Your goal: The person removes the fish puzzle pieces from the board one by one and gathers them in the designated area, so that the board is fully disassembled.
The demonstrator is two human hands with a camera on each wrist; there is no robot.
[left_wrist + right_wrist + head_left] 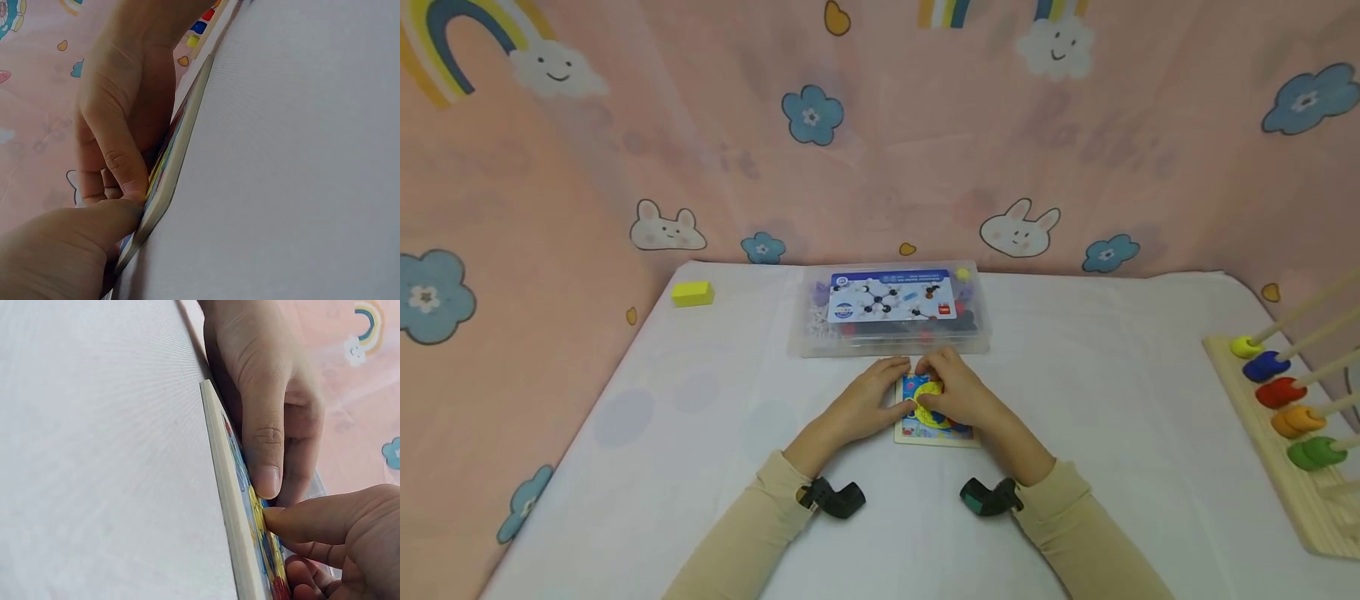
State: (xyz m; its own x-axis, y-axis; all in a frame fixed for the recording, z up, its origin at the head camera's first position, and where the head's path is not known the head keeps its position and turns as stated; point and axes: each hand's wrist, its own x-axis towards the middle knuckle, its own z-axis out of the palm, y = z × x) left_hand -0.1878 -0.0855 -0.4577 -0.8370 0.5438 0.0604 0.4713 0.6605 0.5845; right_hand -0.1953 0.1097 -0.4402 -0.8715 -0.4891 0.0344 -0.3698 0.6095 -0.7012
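Observation:
A small jigsaw puzzle (936,432) in a pale wooden frame lies on the white table, showing a yellow figure on blue. My left hand (867,400) holds its left side, thumb on the picture and fingers toward the far edge. From the right, my right hand (958,395) grips it with curled fingers at the far side, its thumb touching the yellow part. In the right wrist view both thumbs meet near the yellow area (257,509). Part of the picture is hidden under the hands, so I cannot tell whether a loose piece is between the right fingers.
Just beyond the hands stands a clear plastic case (891,337) with a molecule-picture label and small coloured parts inside. A yellow block (692,293) lies at the far left. On the right is a wooden bead stand (1262,450) with slanted pegs. A printed pink cloth (887,167) hangs behind.

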